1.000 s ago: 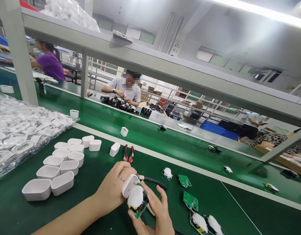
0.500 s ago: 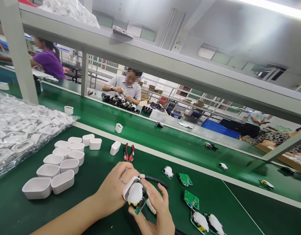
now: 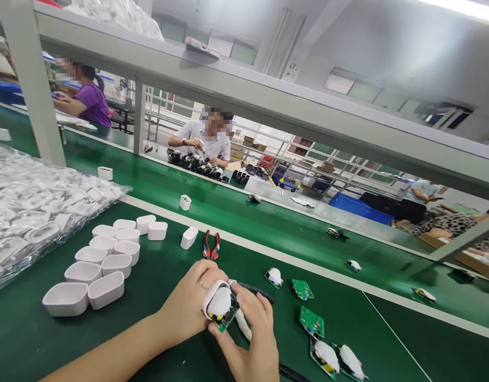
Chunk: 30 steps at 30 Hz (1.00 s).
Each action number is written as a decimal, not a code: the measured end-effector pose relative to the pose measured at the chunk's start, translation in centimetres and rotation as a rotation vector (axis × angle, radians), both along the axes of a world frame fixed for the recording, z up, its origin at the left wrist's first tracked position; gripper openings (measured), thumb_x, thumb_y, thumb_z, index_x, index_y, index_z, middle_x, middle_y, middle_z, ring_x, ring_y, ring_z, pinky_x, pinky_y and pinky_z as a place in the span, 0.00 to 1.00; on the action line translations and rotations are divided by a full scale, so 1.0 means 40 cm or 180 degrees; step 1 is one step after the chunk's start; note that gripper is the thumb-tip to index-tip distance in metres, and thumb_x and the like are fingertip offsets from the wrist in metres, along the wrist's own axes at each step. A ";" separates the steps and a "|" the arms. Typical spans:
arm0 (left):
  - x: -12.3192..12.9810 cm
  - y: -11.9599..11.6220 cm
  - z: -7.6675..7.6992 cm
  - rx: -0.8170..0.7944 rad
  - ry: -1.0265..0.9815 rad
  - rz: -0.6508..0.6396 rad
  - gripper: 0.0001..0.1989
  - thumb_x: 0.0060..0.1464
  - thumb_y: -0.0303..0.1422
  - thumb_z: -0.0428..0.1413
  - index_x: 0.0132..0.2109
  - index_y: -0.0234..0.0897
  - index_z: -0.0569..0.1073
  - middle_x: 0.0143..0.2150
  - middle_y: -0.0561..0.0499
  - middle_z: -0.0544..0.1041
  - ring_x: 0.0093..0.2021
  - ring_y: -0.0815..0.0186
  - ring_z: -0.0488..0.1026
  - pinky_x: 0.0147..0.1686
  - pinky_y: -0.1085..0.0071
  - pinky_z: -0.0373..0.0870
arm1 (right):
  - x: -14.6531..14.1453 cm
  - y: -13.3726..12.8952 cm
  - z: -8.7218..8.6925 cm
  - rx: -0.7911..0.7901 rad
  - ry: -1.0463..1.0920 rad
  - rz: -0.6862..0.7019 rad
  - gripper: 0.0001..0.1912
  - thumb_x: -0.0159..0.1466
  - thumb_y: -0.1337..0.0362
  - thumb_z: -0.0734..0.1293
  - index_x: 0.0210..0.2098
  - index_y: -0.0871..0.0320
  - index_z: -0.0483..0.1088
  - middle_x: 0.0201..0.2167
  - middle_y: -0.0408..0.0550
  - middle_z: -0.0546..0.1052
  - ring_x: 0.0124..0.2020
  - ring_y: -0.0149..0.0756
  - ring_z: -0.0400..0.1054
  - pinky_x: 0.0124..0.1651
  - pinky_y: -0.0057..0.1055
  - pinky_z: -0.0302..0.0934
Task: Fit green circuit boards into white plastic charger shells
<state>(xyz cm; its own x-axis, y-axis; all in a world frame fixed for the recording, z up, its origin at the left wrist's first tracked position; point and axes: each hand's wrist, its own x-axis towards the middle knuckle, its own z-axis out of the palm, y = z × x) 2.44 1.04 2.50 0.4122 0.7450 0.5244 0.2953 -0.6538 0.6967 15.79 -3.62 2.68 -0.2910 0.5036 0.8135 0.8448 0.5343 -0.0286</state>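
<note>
My left hand [image 3: 192,300] is closed around a white plastic housing [image 3: 209,303], with a ring on one finger. My right hand [image 3: 250,329] pinches a green circuit board [image 3: 225,317] topped with a white pad, its thumb below and fingers above. The board sits partly inside the housing's mouth, its green end sticking out. Behind the right hand lie a white strip [image 3: 243,324] and a black-handled tool [image 3: 255,291]. Red-handled pliers [image 3: 211,245] rest just beyond my left hand.
Rows of open white housings [image 3: 83,273] stand at left beside a plastic bag of white parts [image 3: 41,212]. Several circuit boards [image 3: 312,321] lie at right. A green conveyor [image 3: 224,212] runs behind, carrying parts. A grey frame [image 3: 236,85] crosses above; co-workers sit beyond.
The circuit board is slightly deeper in the housing, and both hands have shifted a little. Parts on the conveyor have moved left. The co-worker in purple has changed arm position.
</note>
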 end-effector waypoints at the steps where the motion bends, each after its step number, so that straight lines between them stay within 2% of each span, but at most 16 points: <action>1: 0.003 0.001 0.000 -0.0093 -0.0037 -0.0055 0.15 0.39 0.20 0.47 0.38 0.37 0.63 0.38 0.50 0.62 0.39 0.66 0.63 0.39 0.69 0.63 | -0.001 -0.001 0.000 0.0005 0.0036 0.0001 0.18 0.54 0.63 0.61 0.43 0.61 0.56 0.35 0.56 0.73 0.38 0.42 0.67 0.43 0.43 0.56; 4: 0.008 0.001 0.000 -0.0263 -0.0096 -0.0142 0.16 0.39 0.19 0.48 0.38 0.38 0.63 0.37 0.51 0.63 0.39 0.66 0.63 0.39 0.69 0.63 | -0.003 -0.004 -0.001 0.0023 0.0148 0.0041 0.19 0.53 0.65 0.62 0.44 0.62 0.55 0.34 0.55 0.73 0.36 0.41 0.68 0.44 0.45 0.55; 11: 0.004 -0.003 -0.004 -0.0179 -0.0019 -0.0074 0.16 0.40 0.19 0.48 0.38 0.38 0.63 0.38 0.51 0.62 0.39 0.66 0.62 0.39 0.69 0.62 | -0.002 -0.005 -0.005 0.0088 -0.0010 0.0202 0.19 0.53 0.70 0.62 0.44 0.63 0.55 0.34 0.56 0.72 0.38 0.41 0.67 0.45 0.47 0.52; 15: 0.005 -0.002 -0.005 -0.0149 -0.0054 -0.0086 0.16 0.39 0.19 0.47 0.37 0.38 0.64 0.37 0.51 0.63 0.39 0.66 0.62 0.40 0.69 0.62 | -0.003 0.000 0.004 0.0090 -0.0159 0.0063 0.13 0.55 0.69 0.61 0.40 0.62 0.57 0.35 0.57 0.72 0.39 0.42 0.66 0.43 0.46 0.53; 18: 0.005 -0.001 -0.001 -0.0353 -0.0207 -0.0088 0.15 0.39 0.19 0.48 0.37 0.37 0.64 0.37 0.51 0.63 0.38 0.66 0.63 0.38 0.70 0.63 | -0.001 0.003 0.011 0.0109 -0.0386 0.0001 0.10 0.56 0.67 0.59 0.39 0.62 0.59 0.36 0.58 0.72 0.40 0.42 0.65 0.42 0.44 0.54; 24: 0.007 -0.003 0.007 -0.0758 -0.0581 -0.0271 0.12 0.39 0.23 0.50 0.36 0.37 0.64 0.36 0.51 0.62 0.37 0.66 0.64 0.38 0.69 0.62 | -0.003 0.000 -0.001 0.0011 -0.0655 -0.0104 0.15 0.59 0.63 0.56 0.44 0.64 0.57 0.39 0.59 0.71 0.44 0.43 0.64 0.41 0.44 0.58; 30: 0.012 -0.008 0.004 -0.1432 -0.0751 -0.0464 0.12 0.37 0.23 0.50 0.35 0.36 0.62 0.35 0.52 0.63 0.33 0.68 0.63 0.32 0.72 0.61 | -0.019 -0.003 -0.015 -0.0180 -0.0487 -0.0176 0.17 0.59 0.58 0.55 0.42 0.64 0.58 0.36 0.58 0.72 0.39 0.42 0.67 0.37 0.41 0.62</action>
<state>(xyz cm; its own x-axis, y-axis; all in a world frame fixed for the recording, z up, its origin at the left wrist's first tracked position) 2.92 0.74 2.65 0.4378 0.8615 0.2570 0.0248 -0.2973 0.9545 15.05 -3.74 2.09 -0.3799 0.5659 0.7317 0.8696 0.4881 0.0740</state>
